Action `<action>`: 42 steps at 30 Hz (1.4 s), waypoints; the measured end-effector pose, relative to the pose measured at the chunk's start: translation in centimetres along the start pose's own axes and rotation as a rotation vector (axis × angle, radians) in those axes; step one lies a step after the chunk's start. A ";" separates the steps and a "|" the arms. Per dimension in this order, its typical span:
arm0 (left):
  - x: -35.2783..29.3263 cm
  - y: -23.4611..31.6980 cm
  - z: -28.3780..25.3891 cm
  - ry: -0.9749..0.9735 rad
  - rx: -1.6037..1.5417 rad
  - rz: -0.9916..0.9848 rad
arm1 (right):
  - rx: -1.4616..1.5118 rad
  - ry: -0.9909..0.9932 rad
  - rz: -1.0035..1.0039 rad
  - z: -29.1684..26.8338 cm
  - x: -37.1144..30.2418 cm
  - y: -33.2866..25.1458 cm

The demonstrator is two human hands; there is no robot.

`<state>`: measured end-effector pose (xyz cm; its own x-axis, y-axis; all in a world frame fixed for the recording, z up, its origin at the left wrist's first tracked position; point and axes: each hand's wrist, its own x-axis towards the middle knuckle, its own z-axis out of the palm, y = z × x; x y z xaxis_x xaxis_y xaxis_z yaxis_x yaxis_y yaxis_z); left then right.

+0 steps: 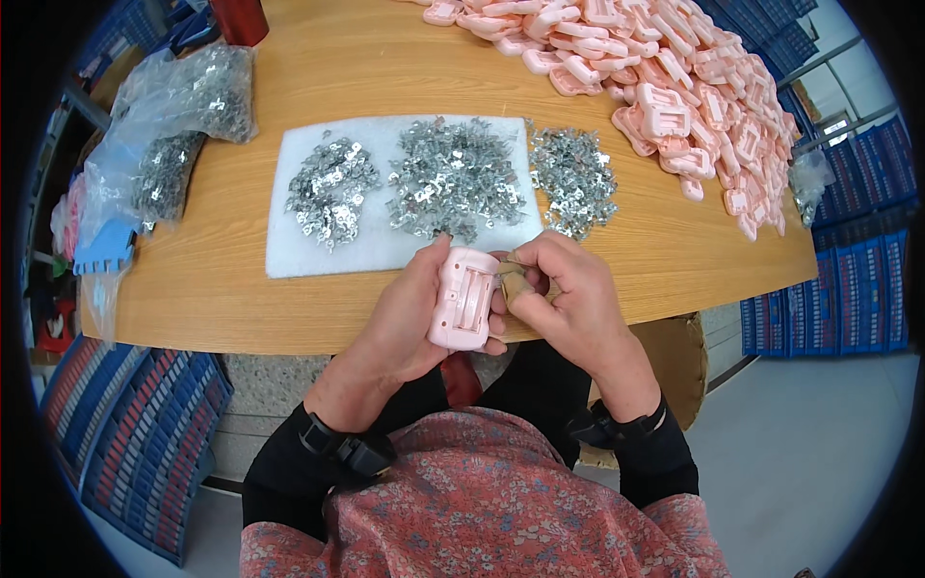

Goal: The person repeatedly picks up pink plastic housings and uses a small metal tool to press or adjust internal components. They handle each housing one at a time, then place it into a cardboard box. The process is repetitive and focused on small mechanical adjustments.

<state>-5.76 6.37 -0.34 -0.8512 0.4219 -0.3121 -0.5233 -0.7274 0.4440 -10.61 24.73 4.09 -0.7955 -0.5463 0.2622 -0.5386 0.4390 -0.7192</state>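
The left hand (405, 313) grasps a pink plastic casing (465, 299), recessed side up, between both hands. The right hand (578, 294), tan-covered at the fingertips, curls at its edge; whether it pinches anything cannot be told. Beyond them, metal pieces (458, 178) cover a white pad (385, 258); heaped casings (665, 111) lie farther right.

The underside of the pink plastic housing (464, 301) is hidden in the left hand (403, 313); whatever the right hand's (578, 294) fingertips pinch, perhaps a small clip, is too small to tell. The top edge cuts off the pink heap (665, 106) and the red container (239, 21).
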 end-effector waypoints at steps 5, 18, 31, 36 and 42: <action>-0.1 0.0 -0.9 -0.043 0.014 -0.028 | -0.058 -0.039 -0.020 -0.3 0.2 -0.7; 0.0 0.0 -1.0 -0.043 0.052 -0.031 | -0.047 -0.020 -0.030 -0.2 0.2 -1.4; 0.8 1.0 1.8 0.058 0.172 0.545 | 1.203 -0.125 0.717 1.2 -2.9 -1.3; 0.9 0.5 2.2 0.063 0.146 0.502 | 1.228 -0.177 0.674 1.8 -2.7 -1.0; 0.4 0.4 0.8 0.079 0.102 0.376 | 0.955 -0.330 0.685 0.8 -2.8 -1.4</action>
<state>-6.35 6.76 0.39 -0.9806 0.0906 -0.1737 -0.1803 -0.7642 0.6192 -7.37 25.10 3.82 -0.6514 -0.6232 -0.4328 0.4958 0.0822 -0.8645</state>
